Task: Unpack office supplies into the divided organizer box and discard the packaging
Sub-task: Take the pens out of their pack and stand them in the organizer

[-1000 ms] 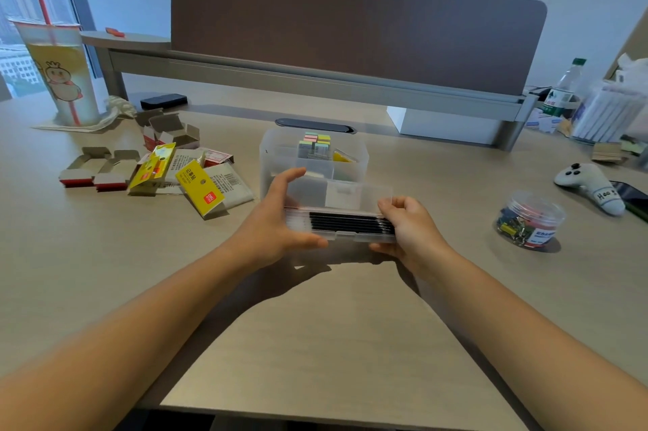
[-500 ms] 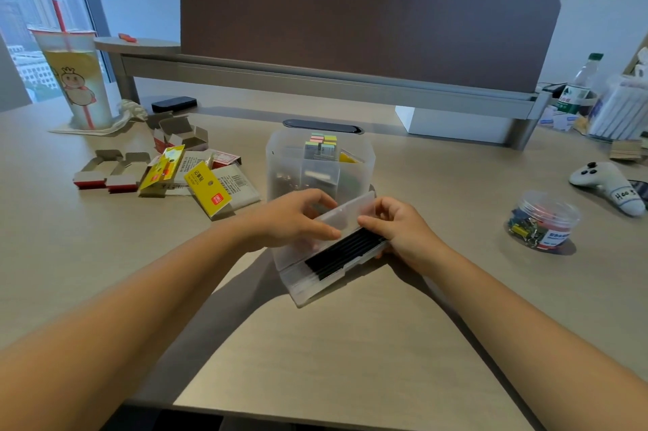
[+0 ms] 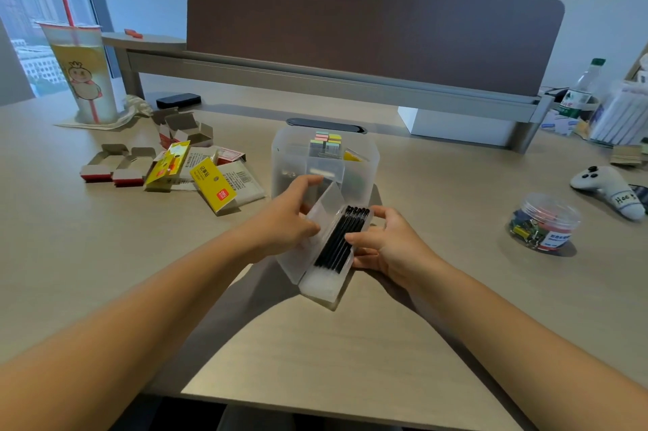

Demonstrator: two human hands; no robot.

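Step in hand, as judged: unpacking the pen case [image 3: 324, 285], a clear plastic case lying slantwise on the desk [image 3: 438, 343] just in front of the organizer box [image 3: 368, 171].

- Left hand [image 3: 284, 220]: gripping the raised lid [image 3: 312, 237] of the case, thumb on its near face, fingers curled over its far edge; lid standing open and tilted toward the left.
- Right hand [image 3: 389, 248]: cradling the right side of the case from below and beside, thumb pressing on the row of black pens [image 3: 338, 243] lying inside. Grip closed on the case.
- Pens: lying side by side in the upper part of the case, tips pointing toward the organizer box; lower end of the case looking empty.
- Organizer box: standing upright, already holding colored sticky notes [image 3: 328, 141] in a rear compartment; contents of the other compartments too blurred to tell.
- Empty packaging [image 3: 214, 185]: lying spread to the left on the desk, well apart from the case.
- Jar of clips [image 3: 541, 225]: sitting unopened to the right.

Next move, as judged: pinching the pens as one bundle and lifting clear of the case, then lowering upright into a free compartment. Calling for a firm hold so loose pens are not rolling off; lid needing to be kept back meanwhile. Case going to the discard pile afterward.
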